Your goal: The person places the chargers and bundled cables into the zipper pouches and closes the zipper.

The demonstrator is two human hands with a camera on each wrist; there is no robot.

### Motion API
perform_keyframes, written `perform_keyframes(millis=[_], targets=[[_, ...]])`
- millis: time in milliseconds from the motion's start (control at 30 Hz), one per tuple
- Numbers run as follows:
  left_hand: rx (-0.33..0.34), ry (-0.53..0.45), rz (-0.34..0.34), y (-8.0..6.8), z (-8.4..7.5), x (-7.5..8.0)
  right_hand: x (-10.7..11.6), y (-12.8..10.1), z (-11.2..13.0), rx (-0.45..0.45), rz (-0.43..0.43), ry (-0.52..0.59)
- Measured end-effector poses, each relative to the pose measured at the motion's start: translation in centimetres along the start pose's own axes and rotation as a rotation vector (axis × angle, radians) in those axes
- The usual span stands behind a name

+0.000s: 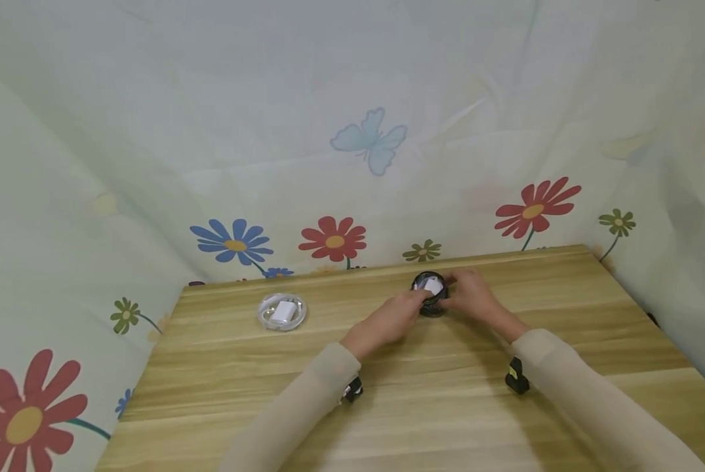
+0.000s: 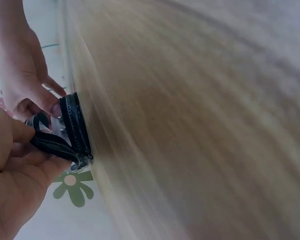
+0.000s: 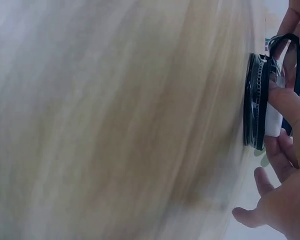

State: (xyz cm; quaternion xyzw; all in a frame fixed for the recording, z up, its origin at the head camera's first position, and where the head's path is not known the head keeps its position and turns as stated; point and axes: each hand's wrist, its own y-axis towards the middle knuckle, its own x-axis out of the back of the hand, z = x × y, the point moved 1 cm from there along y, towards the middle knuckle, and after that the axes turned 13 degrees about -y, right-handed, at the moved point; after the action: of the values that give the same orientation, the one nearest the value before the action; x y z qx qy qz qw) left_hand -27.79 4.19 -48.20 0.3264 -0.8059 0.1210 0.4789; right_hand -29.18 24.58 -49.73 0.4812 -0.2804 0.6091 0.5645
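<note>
A small round black zip case (image 1: 430, 295) lies open at the far middle of the wooden table (image 1: 423, 406), with a white item (image 1: 432, 286) inside. My left hand (image 1: 390, 319) grips its left side; in the left wrist view my left hand (image 2: 15, 185) pinches the raised black zip flap (image 2: 52, 144). On the right side, my right hand (image 1: 476, 296) curls round the rim. The right wrist view has my right hand (image 3: 287, 200) with a finger laid on the white item (image 3: 273, 117) between the two halves of the case (image 3: 254, 100).
A white coiled cable with a white charger (image 1: 282, 311) lies on the table to the left of the case. Flowered cloth (image 1: 352, 131) hangs behind and along both sides of the table. A black device (image 1: 516, 375) sits under each wrist.
</note>
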Motion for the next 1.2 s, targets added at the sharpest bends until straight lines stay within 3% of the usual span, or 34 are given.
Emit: perform_keyframes(millis=[267,467,700,1000,1200], targets=[[-0.044,-0.021,0.019,-0.1,0.4,0.3,0.6,-0.2,-0.7,0.081,0.066,0.071],[-0.051,-0.039,0.032,-0.9,0.8,0.7,1.4,-0.8,-1.2,0.17,0.114,0.035],[-0.101,-0.016,0.06,-1.5,0.3,0.9,1.5,-1.5,-0.8,0.112,0.174,0.058],[-0.162,0.173,0.08,-0.9,-0.7,0.2,1.3,-1.7,-0.1,0.081,0.169,0.032],[-0.183,0.224,0.072,-0.1,-0.8,-0.2,1.3,-1.6,0.0,0.097,0.153,0.024]])
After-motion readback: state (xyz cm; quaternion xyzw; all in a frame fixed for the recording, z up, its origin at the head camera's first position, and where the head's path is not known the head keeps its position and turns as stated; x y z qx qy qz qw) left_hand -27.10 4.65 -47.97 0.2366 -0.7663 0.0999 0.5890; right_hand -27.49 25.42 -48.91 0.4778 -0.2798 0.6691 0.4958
